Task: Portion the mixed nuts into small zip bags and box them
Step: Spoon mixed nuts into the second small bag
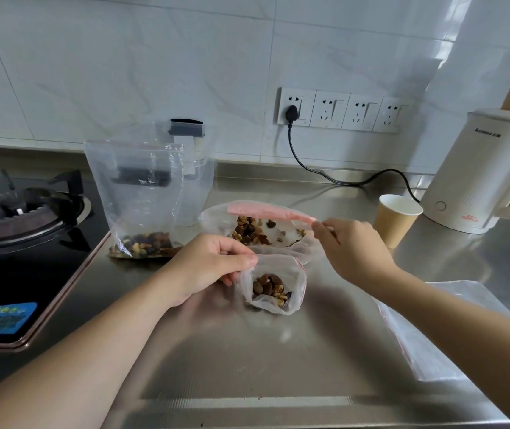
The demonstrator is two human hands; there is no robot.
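Steel counter (278,351) (white-tiled wall (154,57) behind), hob (15,243) left.

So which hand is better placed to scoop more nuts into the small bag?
Probably the right hand. It pinches the pink rim of the big bag, right at its mouth, above the nuts. The left hand holds the small bag open by its rim, so letting go would likely let it close.

Bare counter (247,360) in front; paper cup (397,218) beside kettle (476,178).
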